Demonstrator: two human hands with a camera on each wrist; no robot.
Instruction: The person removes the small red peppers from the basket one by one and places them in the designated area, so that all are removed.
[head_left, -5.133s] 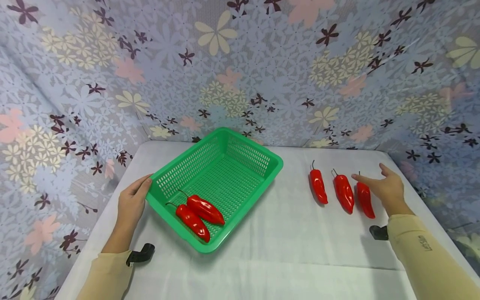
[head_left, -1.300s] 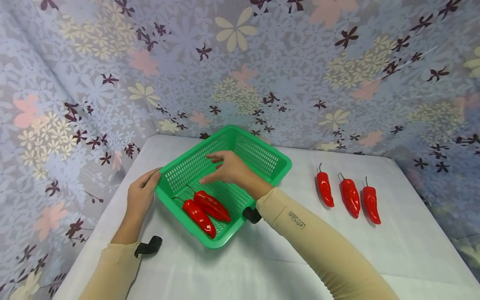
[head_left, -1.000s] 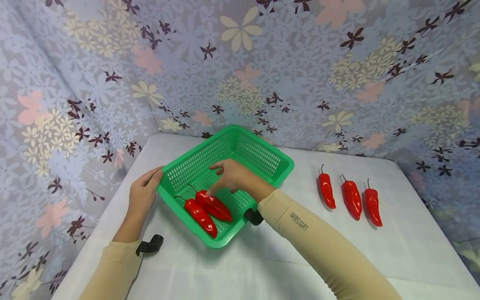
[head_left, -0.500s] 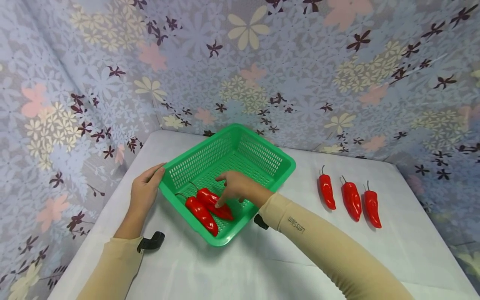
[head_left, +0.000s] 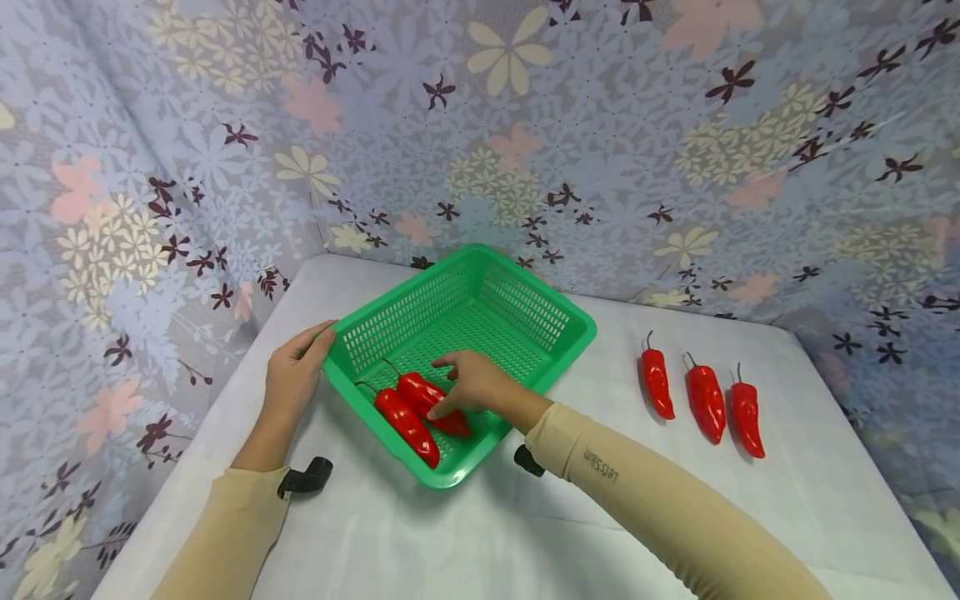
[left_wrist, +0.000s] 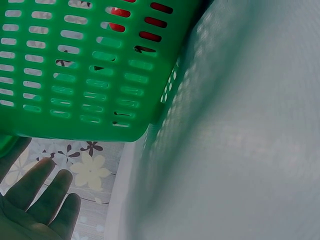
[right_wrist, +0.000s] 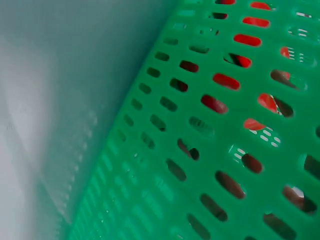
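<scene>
The left hand (head_left: 292, 375) pinches the green basket (head_left: 491, 329) at nine o'clock; the right hand (head_left: 476, 385) touches a red pepper (head_left: 416, 389) inside, grip unclear.

Right hand (head_left: 477, 385) angled leftward, arm (head_left: 652, 492) outstretched

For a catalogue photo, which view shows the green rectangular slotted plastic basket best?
The head view: it shows nearly the whole green basket, inside included. The left wrist view catches only part of its outside; the right wrist view, a close slotted section.
</scene>
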